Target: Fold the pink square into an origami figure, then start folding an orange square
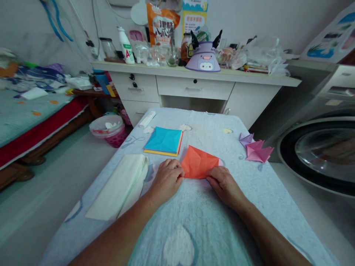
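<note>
A folded orange-red paper (200, 164) lies on the light blue cloth-covered table (194, 221) in front of me. My left hand (167, 178) pinches the paper's near left corner with its fingers curled. At the near right corner my right hand (223, 183) presses and pinches the paper's edge in the same way. Just beyond the paper sits a stack of coloured square sheets (164, 141), turquoise on top.
A folded white cloth (122, 184) lies left of my left hand. Two folded pink and purple paper shapes (256, 149) sit at the right edge. A cluttered white desk (194, 79) stands behind, with a pink bin (109, 130), a bed (30, 111) to the left, and a washing machine (321, 147) to the right.
</note>
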The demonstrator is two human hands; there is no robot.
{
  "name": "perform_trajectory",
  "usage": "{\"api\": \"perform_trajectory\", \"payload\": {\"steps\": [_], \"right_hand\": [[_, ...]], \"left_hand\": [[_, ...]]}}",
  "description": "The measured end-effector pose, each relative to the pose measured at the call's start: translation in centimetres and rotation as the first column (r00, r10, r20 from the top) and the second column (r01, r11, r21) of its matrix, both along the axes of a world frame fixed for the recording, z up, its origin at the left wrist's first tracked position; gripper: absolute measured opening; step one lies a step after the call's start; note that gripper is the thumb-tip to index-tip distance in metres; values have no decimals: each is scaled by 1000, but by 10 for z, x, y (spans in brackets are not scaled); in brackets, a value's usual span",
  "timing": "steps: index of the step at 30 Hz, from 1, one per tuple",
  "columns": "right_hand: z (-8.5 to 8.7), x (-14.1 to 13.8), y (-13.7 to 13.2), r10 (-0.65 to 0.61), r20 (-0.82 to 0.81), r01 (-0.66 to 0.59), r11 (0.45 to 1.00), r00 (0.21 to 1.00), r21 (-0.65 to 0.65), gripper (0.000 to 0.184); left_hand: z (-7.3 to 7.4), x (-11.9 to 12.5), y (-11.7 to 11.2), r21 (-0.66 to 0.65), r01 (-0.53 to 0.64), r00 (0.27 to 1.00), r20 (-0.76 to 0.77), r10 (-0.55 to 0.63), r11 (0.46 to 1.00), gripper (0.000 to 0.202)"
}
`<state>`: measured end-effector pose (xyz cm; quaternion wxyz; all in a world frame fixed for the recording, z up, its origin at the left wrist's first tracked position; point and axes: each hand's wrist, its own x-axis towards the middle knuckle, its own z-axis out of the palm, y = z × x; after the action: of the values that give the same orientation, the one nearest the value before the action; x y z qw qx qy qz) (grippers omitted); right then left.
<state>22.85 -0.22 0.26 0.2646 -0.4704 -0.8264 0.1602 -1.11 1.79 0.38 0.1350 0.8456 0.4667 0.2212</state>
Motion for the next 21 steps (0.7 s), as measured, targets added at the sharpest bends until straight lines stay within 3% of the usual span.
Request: {"api": "perform_trajectory", "payload": {"steps": [12, 21], "right_hand": [[-10, -1, 4, -191, 14, 191, 981, 982, -26, 14], [-18, 3, 10, -296, 73, 298, 954, 952, -18, 23]], "left_hand": [[0, -1, -1, -82, 15, 1000, 8, -15, 997, 9], [-4, -3, 2, -84, -17, 1000, -23, 15, 996, 9]]}}
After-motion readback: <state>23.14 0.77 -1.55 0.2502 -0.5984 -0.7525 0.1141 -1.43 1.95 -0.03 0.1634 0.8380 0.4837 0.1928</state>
